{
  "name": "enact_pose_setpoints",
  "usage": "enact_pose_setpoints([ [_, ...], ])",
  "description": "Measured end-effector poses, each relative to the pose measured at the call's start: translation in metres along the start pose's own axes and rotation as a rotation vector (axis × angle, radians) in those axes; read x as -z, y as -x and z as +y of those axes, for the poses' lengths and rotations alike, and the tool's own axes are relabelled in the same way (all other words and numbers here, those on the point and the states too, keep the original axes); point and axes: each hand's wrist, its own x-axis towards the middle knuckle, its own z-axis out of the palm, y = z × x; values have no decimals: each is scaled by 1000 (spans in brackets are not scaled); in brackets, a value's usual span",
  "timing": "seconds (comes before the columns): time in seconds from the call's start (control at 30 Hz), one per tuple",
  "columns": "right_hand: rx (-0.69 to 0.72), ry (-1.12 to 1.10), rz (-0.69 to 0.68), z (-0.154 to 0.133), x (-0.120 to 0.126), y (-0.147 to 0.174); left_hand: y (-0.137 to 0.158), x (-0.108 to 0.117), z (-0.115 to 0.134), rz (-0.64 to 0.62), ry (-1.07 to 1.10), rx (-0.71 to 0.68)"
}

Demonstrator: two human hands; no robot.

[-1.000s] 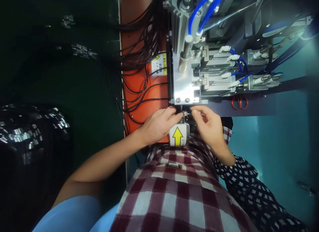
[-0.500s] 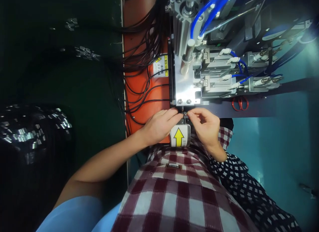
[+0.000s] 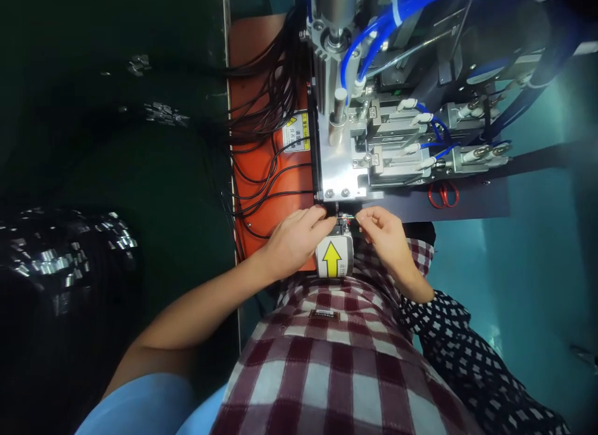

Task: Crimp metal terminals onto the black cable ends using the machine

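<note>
Well, nearest me is a checked apron (image 3: 322, 360), then the orange base (image 3: 299, 179), teal floor (image 3: 467, 279) to the right. Between the left hand (image 3: 296, 242) and right hand (image 3: 385, 235) sit tiny coloured wires (image 3: 346, 218) (blurred from here); both hands' fingers are narrowed, but I cannot tell what they hold. Farther, a metal machine (image 3: 336, 167) and blue tubes (image 3: 415, 5) crowd the far side.

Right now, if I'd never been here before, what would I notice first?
Probably the yellow arrow, pointing up the picture, low between the left hand and the right hand. Next, maybe the bright blue tubes curving near the top, or the red loops over at the right. Checked clothing fills the bottom middle.
</note>
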Motion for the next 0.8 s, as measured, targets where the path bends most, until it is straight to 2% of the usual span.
enact_pose_setpoints([
  [0.07,72,47,63,2,-1,9,0,-1,0,3,1,2],
  [0.2,210,204,50,-2,-9,22,0,-2,-1,18,6,9],
  [0.33,417,527,166,-14,-11,23,1,-2,-2,21,29,1],
  [0.4,480,642,167,-17,-8,20,1,-2,-2,9,20,1],
  [0.47,438,579,91,-17,-3,14,1,-2,-1,-7,2,7],
  [0.6,188,164,-164,-8,6,-4,0,-3,-1,-16,-4,14],
  [0.67,140,79,-207,-3,9,-9,0,-3,-2,-1,22,19],
  [0.8,120,69,-181,1,9,-10,0,-3,-4,8,135,37],
])
